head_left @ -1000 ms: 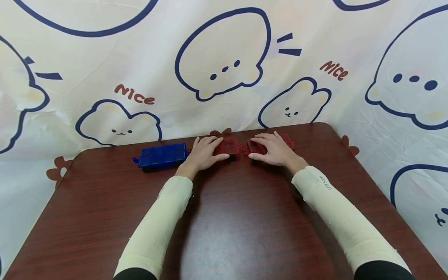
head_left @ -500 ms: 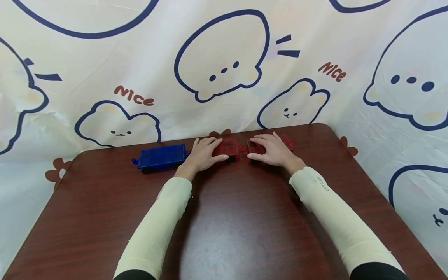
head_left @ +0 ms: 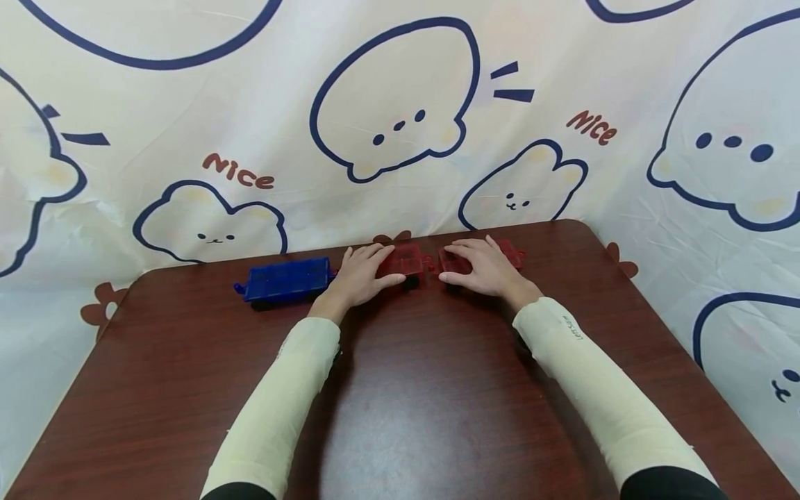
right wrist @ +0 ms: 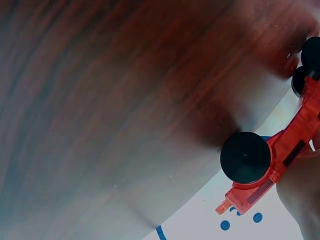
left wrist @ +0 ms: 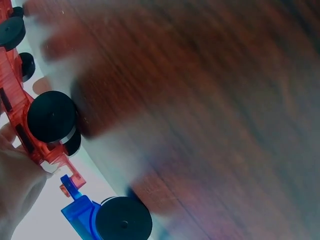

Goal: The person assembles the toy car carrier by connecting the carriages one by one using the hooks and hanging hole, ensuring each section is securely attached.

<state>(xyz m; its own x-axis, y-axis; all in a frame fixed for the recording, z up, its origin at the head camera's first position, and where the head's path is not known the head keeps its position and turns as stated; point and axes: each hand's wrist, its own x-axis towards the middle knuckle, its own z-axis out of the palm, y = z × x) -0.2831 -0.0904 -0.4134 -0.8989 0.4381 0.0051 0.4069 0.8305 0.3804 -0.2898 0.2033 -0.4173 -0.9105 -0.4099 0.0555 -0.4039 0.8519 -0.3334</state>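
In the head view, three toy wagons are set in a row along the far edge of a dark wood desk (head_left: 406, 389). The far left corner is approached most closely by a blue toy wagon (head_left: 287, 279), by which no hand is touched. Beside it a middle red toy wagon (head_left: 403, 262) is partly covered by the left hand (head_left: 359, 274); the wagon is gripped across its width, with the thumb laid along the near side and the fingers spread over the top and towards the far side. Towards the far right corner, a rightmost red toy wagon (head_left: 455, 262) is gripped in the same manner by the right hand (head_left: 487, 267), its fingers moderately spread. The facing ends of the two red wagons are held just beside each other. Both forearms are covered by pale sleeves (head_left: 275, 403) and are extended from the near edge. Behind the desk, a white cloth (head_left: 375, 208) is printed with cartoon outlines and the word "Nice".

In the left wrist view, the middle wagon is seen tilted in the picture, its black wheel (left wrist: 52, 116) turned to the camera and the hand pressed against its body. Its red coupling (left wrist: 75, 177) is overlapped by the blue coupling (left wrist: 72, 189); whether they are hooked cannot be told.

In the right wrist view, the rightmost wagon is shown at the right, with part of the hand seen against it. A red coupling tab (right wrist: 222, 206) is left exposed at one end.
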